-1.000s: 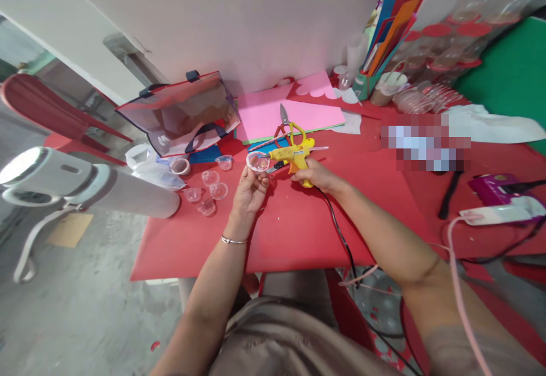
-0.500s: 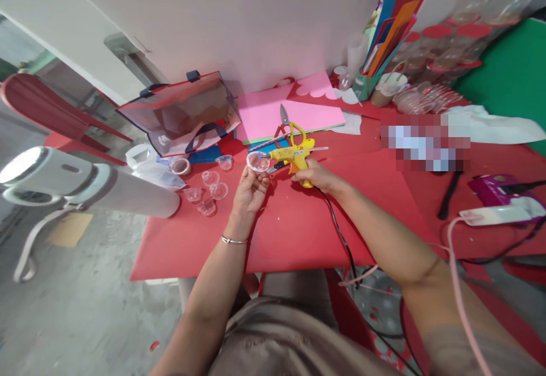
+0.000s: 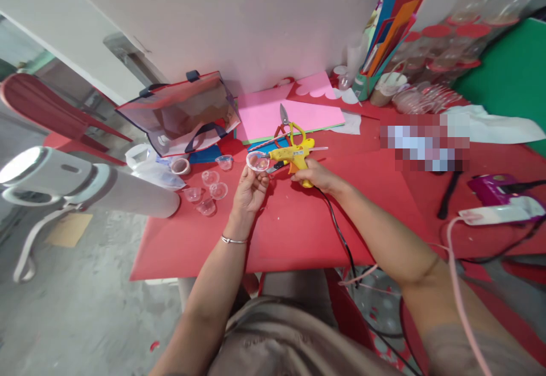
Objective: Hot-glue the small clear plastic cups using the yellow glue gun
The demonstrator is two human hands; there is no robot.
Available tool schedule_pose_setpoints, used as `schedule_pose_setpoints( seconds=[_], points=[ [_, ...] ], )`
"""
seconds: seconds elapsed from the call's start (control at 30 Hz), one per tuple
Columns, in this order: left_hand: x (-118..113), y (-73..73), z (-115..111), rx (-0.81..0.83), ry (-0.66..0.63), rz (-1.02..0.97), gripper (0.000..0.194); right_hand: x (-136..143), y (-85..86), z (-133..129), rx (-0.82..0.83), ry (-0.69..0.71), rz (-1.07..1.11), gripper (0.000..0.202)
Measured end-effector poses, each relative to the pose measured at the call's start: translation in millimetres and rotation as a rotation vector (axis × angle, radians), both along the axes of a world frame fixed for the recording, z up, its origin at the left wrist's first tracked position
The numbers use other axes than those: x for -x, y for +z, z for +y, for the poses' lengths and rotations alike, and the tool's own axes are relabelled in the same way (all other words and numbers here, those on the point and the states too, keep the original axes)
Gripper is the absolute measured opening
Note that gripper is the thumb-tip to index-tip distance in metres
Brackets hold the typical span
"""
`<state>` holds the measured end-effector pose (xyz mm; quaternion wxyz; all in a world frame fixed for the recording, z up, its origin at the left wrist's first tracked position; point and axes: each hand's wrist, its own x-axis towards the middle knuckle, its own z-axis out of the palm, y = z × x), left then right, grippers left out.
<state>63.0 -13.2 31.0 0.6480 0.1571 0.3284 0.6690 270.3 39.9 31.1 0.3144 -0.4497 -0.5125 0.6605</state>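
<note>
My left hand (image 3: pixel 251 191) pinches a small clear plastic cup (image 3: pixel 258 161) by its lower side, the rim tilted toward me. Wrapped round the handle of a yellow glue gun (image 3: pixel 294 155) is my right hand (image 3: pixel 318 177). The gun's nozzle points left and is at the cup's right edge; whether it touches the rim cannot be made out. A glue stick (image 3: pixel 319 149) juts from the gun's back. Several more clear cups (image 3: pixel 218 191) lie on the red table (image 3: pixel 298 228) left of my left hand.
Scissors (image 3: pixel 285 115) and pink sheets (image 3: pixel 273 117) lie behind the gun. A clear bag (image 3: pixel 183 114), a roll of tape (image 3: pixel 180 166) and a large white tumbler (image 3: pixel 140 188) are at left. A power strip (image 3: pixel 499 214) with cables is at right.
</note>
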Motion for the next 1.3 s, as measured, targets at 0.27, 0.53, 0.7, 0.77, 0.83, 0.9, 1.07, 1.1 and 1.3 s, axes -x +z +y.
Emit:
schedule_pose_setpoints(
  seconds=[0.27, 0.53, 0.7, 0.77, 0.83, 0.9, 1.07, 1.1, 1.3],
  points=[
    [-0.2, -0.9, 0.4, -0.022, -0.001, -0.017, 0.024, -0.9, 0.0, 0.8, -0.002, 0.028, 0.000, 0.026],
    [0.9, 0.3, 1.7, 0.008, 0.022, 0.002, 0.022, 0.0, -2.5, 0.2, -0.011, 0.024, 0.006, 0.025],
    [0.4, 1.5, 1.0, 0.006, 0.030, 0.002, 0.022, 0.4, -2.6, -0.4, -0.019, 0.021, -0.005, 0.025],
    [0.5, 0.8, 0.8, -0.016, 0.023, -0.013, 0.028, 0.5, -2.8, -0.3, -0.025, 0.029, -0.007, 0.025],
    [0.7, 0.0, 0.5, -0.033, 0.018, -0.018, 0.032, 0.7, -2.7, -0.3, -0.027, 0.025, -0.006, 0.025],
    [0.7, -0.5, 0.3, -0.033, 0.023, -0.003, 0.033, 0.9, -2.2, -0.2, -0.023, 0.020, -0.008, 0.025],
    [-0.5, -0.4, -0.2, -0.023, 0.038, 0.051, 0.035, 1.0, -1.3, -0.2, -0.016, 0.023, -0.018, 0.024],
    [-0.7, -0.3, -0.2, -0.030, 0.040, 0.050, 0.036, 0.9, -1.5, -0.1, -0.018, 0.022, -0.018, 0.024],
    [-0.8, -0.6, 0.3, -0.029, 0.049, 0.060, 0.044, 0.4, -3.4, 0.9, -0.023, 0.022, -0.006, 0.024]
  ],
)
